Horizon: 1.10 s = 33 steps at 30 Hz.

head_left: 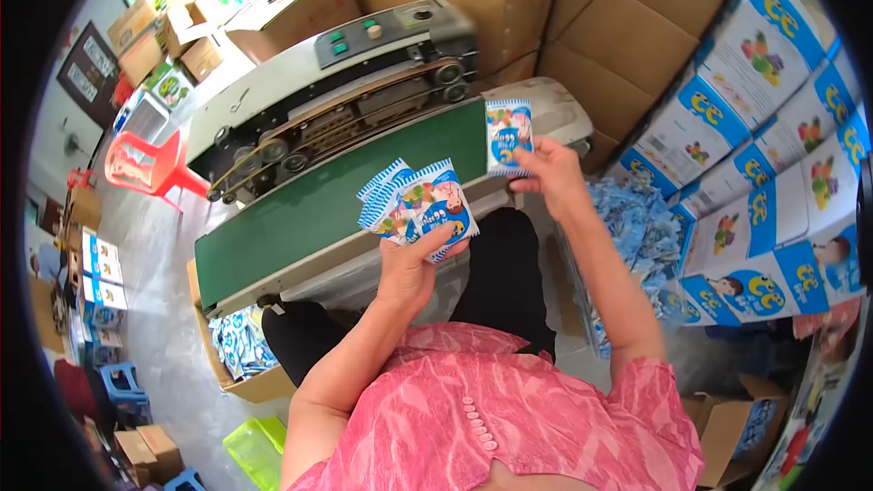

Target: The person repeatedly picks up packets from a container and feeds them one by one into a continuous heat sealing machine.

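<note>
My left hand [409,268] is closed on a fanned stack of small blue-and-white candy packets [420,209], held over the near edge of the green conveyor belt [291,232]. In my right hand [551,173] is one more candy packet [508,135], pinched by its lower right side. That packet is at the right end of the belt, beside the pale end plate [550,109]. Behind the belt stands the sealing machine [355,100] with its rollers, drive belts and green buttons.
A bin of blue packets [637,227] stands on my right, below stacked printed cartons [755,136]. At lower left is an open box of packets [241,341] and a green plastic bin [255,450]. Brown cartons [446,0] rise behind the machine; a red chair [150,164] stands left.
</note>
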Each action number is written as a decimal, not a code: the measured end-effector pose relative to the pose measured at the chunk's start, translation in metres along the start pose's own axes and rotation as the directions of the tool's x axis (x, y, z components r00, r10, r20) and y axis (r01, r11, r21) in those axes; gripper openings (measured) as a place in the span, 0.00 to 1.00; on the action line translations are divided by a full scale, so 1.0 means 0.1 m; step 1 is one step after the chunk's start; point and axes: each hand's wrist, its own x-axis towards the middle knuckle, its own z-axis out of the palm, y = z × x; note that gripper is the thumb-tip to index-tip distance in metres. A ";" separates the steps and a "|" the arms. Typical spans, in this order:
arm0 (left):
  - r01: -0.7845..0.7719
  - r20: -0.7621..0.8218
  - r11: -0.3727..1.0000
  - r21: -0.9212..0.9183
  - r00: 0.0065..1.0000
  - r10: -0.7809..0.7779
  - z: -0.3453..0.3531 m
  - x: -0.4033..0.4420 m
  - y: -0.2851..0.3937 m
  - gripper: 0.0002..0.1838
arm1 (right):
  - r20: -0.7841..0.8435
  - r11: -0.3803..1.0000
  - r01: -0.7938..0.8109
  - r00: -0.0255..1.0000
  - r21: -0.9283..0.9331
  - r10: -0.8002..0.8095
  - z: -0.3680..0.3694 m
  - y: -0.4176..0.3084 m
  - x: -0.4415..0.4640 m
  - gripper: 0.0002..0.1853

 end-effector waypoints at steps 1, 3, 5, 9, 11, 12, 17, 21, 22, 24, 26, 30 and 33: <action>-0.006 -0.003 1.000 -0.011 1.000 0.006 -0.05 0.01 0.03 0.23 | -0.003 0.998 -0.061 0.998 0.017 0.061 0.00 0.00 0.20 0.12; -0.005 -0.022 1.000 -0.027 1.000 0.004 -0.12 0.01 0.08 0.23 | -0.003 0.998 -0.044 0.999 -0.050 0.044 -0.01 0.03 0.58 0.12; 0.009 -0.032 0.999 -0.045 0.999 -0.011 -0.18 0.04 0.13 0.24 | -0.009 0.993 -0.024 1.000 -0.115 0.023 0.00 0.06 0.85 0.12; -0.004 -0.023 1.000 -0.025 1.000 0.003 -0.27 0.10 0.17 0.24 | -0.073 0.980 -0.041 0.997 -0.193 0.027 0.12 0.09 1.15 0.10; 0.002 -0.012 0.999 -0.033 1.000 -0.002 -0.32 0.13 0.18 0.24 | -0.010 0.942 -0.013 1.000 -0.336 0.010 0.25 0.12 1.22 0.09; 0.005 0.007 0.999 -0.036 1.000 -0.005 -0.34 0.15 0.19 0.25 | 0.024 0.914 0.003 1.000 -0.405 0.007 0.30 0.13 1.22 0.09; -0.017 0.046 0.998 -0.065 0.999 0.020 -0.40 0.19 0.29 0.25 | 0.089 0.641 0.314 0.930 -0.700 -0.358 0.65 0.02 0.84 0.11; -0.057 0.108 0.998 -0.036 0.992 0.060 -0.39 0.23 0.32 0.24 | 0.381 0.942 0.148 0.924 -0.302 -0.023 0.93 -0.20 0.18 0.13; -0.052 0.108 0.998 -0.037 0.993 0.056 -0.39 0.23 0.31 0.24 | 0.435 0.967 0.091 0.900 -0.238 0.023 0.98 -0.20 0.07 0.13; -0.044 0.143 0.999 -0.002 0.989 0.044 -0.40 0.24 0.30 0.23 | 0.486 0.984 0.032 0.872 -0.176 0.059 0.97 -0.19 -0.01 0.13; -0.047 0.164 0.999 0.016 0.985 0.044 -0.41 0.25 0.30 0.22 | 0.524 0.974 0.005 0.844 -0.225 0.117 0.90 -0.17 -0.01 0.13; -0.024 0.161 0.999 0.029 0.987 0.019 -0.38 0.25 0.27 0.21 | 0.512 0.973 -0.004 0.850 -0.230 0.125 0.73 -0.12 0.02 0.13; 0.006 0.155 1.000 -0.006 0.988 -0.005 -0.34 0.26 0.26 0.21 | 0.401 0.985 -0.032 0.911 -0.169 0.098 0.58 -0.08 0.11 0.13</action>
